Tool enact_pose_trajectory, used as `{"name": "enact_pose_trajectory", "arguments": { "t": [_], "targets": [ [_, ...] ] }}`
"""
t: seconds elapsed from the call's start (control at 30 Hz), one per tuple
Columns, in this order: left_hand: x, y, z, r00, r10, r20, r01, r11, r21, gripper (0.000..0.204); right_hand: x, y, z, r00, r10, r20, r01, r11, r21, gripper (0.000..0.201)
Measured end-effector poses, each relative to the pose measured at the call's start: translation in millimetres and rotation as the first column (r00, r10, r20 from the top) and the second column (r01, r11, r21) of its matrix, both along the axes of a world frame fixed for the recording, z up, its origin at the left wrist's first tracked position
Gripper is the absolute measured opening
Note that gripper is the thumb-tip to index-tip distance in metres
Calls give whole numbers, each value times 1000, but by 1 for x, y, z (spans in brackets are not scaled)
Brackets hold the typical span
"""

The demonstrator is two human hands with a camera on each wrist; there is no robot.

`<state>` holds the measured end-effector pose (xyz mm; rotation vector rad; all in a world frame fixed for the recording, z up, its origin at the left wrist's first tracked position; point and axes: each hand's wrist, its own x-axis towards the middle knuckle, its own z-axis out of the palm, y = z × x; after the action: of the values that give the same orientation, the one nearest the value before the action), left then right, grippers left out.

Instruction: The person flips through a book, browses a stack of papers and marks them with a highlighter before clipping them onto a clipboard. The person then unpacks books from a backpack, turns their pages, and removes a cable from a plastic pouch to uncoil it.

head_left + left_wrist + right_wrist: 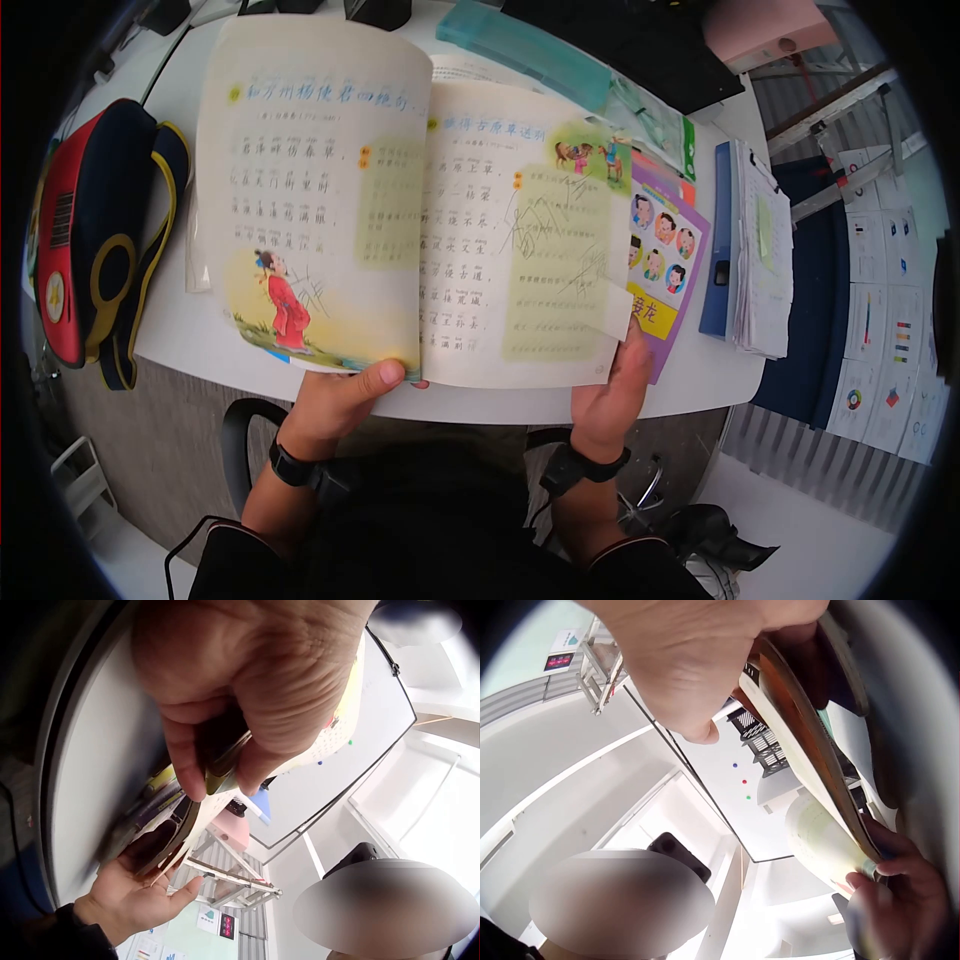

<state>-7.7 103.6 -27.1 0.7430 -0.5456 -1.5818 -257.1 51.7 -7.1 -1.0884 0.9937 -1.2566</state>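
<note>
An illustrated book with Chinese text lies spread in both hands in the head view, its left page (pixel 300 150) raised and curving, its right page (pixel 480 300) flatter with pencil scribbles. The left hand (pixel 345 398) pinches the bottom edge near the spine, thumb on the page. At the lower right corner the right hand (pixel 612 385) holds the book, thumb along its edge and the other fingers hidden beneath. Seen by the left wrist camera, the left hand (pixel 255 690) grips the page stack between thumb and finger. The right wrist view shows the right hand (pixel 697 667) around the book's edge.
A purple booklet (pixel 665 250) lies partly under the book's right side. Beyond are a teal case (pixel 525 50) and a pink box (pixel 765 30). A blue binder with papers (pixel 762 250) stands at the right, a red and navy bag (pixel 100 240) at the left of the white table (pixel 700 395).
</note>
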Motion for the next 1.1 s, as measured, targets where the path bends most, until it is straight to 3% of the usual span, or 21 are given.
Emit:
{"name": "enact_pose_trajectory", "arguments": {
  "t": [0.23,0.3,0.37,0.43,0.5,0.57,0.6,0.67,0.7,0.73,0.77,0.8,0.83,0.9,1.1],
  "targets": [
    [0,1,-1,1000,-13,17,13,1000,9,38,17,6,22,900,-154,-407,34,957,-288,81],
    [0,1,1,999,-23,44,23,1000,0,33,15,10,21,863,-247,-441,76,926,-371,74],
    [2,1,1,993,-67,93,66,998,13,29,12,15,37,732,-185,-655,-96,925,-369,73],
    [4,0,1,983,-102,150,103,995,3,29,13,27,38,799,-176,-576,-88,912,-401,73],
    [0,-1,7,994,-59,88,53,996,65,32,23,34,58,933,222,-283,-254,964,-83,76],
    [-1,-1,9,992,-62,112,55,996,66,31,32,25,58,845,350,-404,-462,858,-223,90],
    [-2,-1,10,993,-55,106,48,996,70,32,40,20,61,775,368,-514,-525,827,-199,94],
    [10,11,0,973,-134,190,109,985,136,36,60,18,57,665,339,-665,-586,789,-183,98],
    [17,32,-34,987,-137,84,111,960,258,48,71,19,51,637,300,-710,-589,784,-197,99],
    [25,38,-53,981,-158,109,125,957,262,48,81,21,43,613,230,-756,-574,787,-227,95],
    [34,42,-66,878,-339,338,295,939,176,52,88,24,35,637,220,-739,-552,799,-238,95],
    [42,42,-69,696,-459,553,471,872,131,56,94,27,26,634,193,-749,-559,784,-271,97],
    [49,42,-67,678,-471,565,482,865,143,56,99,30,19,628,167,-760,-568,766,-301,99],
    [34,30,-64,703,-484,521,484,862,148,56,107,37,13,651,138,-746,-544,770,-333,93],
    [30,22,-57,798,-483,360,464,874,143,56,112,40,5,592,139,-794,-587,750,-307,86]
  ]
}}
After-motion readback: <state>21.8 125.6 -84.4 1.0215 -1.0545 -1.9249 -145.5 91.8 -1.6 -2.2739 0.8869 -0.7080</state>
